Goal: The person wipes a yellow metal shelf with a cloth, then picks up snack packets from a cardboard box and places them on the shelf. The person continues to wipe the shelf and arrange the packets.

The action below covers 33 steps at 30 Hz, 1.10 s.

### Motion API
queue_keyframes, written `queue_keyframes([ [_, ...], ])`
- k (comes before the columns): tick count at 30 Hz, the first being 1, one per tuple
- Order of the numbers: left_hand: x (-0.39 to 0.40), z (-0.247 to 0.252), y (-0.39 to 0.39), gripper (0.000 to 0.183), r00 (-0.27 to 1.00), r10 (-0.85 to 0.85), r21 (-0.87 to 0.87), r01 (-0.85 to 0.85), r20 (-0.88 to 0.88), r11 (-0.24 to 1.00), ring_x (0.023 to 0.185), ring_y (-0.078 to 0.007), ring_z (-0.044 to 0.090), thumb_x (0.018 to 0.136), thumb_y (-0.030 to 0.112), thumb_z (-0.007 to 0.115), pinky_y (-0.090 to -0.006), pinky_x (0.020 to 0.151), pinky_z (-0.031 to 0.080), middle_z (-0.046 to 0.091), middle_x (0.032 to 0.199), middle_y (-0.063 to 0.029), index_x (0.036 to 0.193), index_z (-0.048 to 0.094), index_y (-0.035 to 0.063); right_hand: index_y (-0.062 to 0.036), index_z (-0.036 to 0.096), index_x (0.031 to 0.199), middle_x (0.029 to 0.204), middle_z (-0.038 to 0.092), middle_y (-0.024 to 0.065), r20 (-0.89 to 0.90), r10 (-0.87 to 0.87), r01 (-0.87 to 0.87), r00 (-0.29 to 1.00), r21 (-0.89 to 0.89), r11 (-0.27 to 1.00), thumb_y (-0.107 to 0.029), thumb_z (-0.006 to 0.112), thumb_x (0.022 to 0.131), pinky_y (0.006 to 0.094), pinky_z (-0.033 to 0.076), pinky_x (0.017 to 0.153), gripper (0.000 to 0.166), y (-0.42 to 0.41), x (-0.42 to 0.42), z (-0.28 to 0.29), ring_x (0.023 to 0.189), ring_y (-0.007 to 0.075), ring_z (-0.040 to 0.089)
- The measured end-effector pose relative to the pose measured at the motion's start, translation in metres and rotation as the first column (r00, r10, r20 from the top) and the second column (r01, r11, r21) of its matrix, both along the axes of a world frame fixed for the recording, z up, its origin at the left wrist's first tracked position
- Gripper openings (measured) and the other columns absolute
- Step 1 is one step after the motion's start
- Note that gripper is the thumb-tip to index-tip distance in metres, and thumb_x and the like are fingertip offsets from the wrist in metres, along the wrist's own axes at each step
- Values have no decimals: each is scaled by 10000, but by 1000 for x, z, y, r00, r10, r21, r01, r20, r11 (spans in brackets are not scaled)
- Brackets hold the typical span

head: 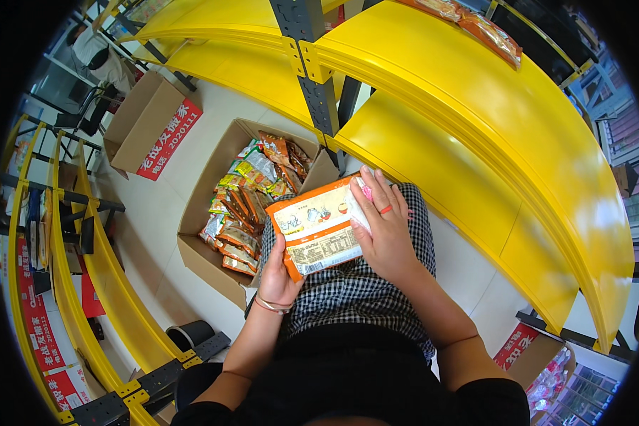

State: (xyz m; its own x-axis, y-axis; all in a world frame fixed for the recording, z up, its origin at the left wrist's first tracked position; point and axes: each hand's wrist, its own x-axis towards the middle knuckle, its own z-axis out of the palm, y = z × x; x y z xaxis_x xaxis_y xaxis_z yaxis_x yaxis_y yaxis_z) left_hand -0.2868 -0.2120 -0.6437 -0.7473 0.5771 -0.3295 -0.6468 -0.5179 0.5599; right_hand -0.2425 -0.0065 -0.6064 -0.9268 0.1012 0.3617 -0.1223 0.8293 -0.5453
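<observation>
An orange and cream food packet (319, 226) lies tilted above my lap, its printed back facing up. My left hand (280, 271) grips its lower left edge, with the thumb on top. A crumpled white and pink cloth or tissue (361, 205) is pressed on the packet's right end under my right hand (383, 229), whose fingers lie spread across it. Just beyond my left hand, an open cardboard box (194, 242) on the floor holds many food packets (239, 202) in orange, green and yellow wrapping.
Yellow metal shelves (436, 101) on a dark upright (317, 90) curve along the right; packets (490, 37) lie on top. More racks (101, 298) stand left, near a black bin (190, 335). Another cardboard box (144, 117) and a person (104, 58) are at the upper left.
</observation>
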Motion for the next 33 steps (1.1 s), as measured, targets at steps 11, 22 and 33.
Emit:
queue_keyframes([
  [11,-1,-7,-1,434,998,-4,214,19,-71,977,1137,-200,512,970,389,364,-356,980,402,532,1229,-76,1258,454,77,-148,583,1101,1387,418,53,-215,257,-200,942,254,946,-296,650,712,454,185,1068,422,-74,9,-17,1301,211,356],
  [22,-9,14,5,516,999,40,18,-40,-24,999,1226,-263,446,978,390,315,-427,1019,368,426,1359,-123,1368,315,52,-8,416,1298,1264,479,170,108,108,53,988,-906,420,-239,490,926,374,372,976,444,1,2,-30,1143,228,483],
  [33,-14,20,5,506,999,-28,40,30,-32,999,1216,-239,455,977,367,344,-391,997,394,440,1347,-107,1368,315,47,41,436,1232,1141,569,146,158,322,219,934,-962,-165,-134,650,829,330,463,877,489,10,8,-24,1010,191,572],
])
